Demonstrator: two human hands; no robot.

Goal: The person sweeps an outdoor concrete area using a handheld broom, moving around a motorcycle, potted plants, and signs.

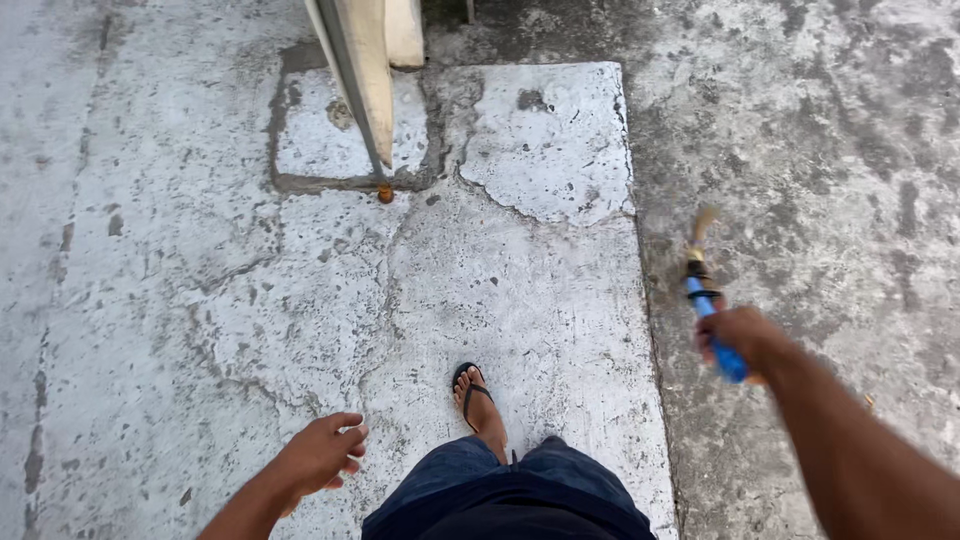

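Dark blue shorts (500,490) are seen at the bottom edge, with one foot in a black flip-flop (472,392) set on cracked concrete paving (250,300). The left hand (322,452) hangs empty, fingers loosely curled. A blue-handled tool (712,325) — its tip blurred — is gripped by the right hand (742,338). Farther off, a pale post (362,70) rises.

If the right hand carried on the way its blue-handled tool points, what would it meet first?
Probably nothing but bare concrete: the right hand aims the blue-handled tool up-frame over the grey ground, with nothing visible in that line; depth is unclear.
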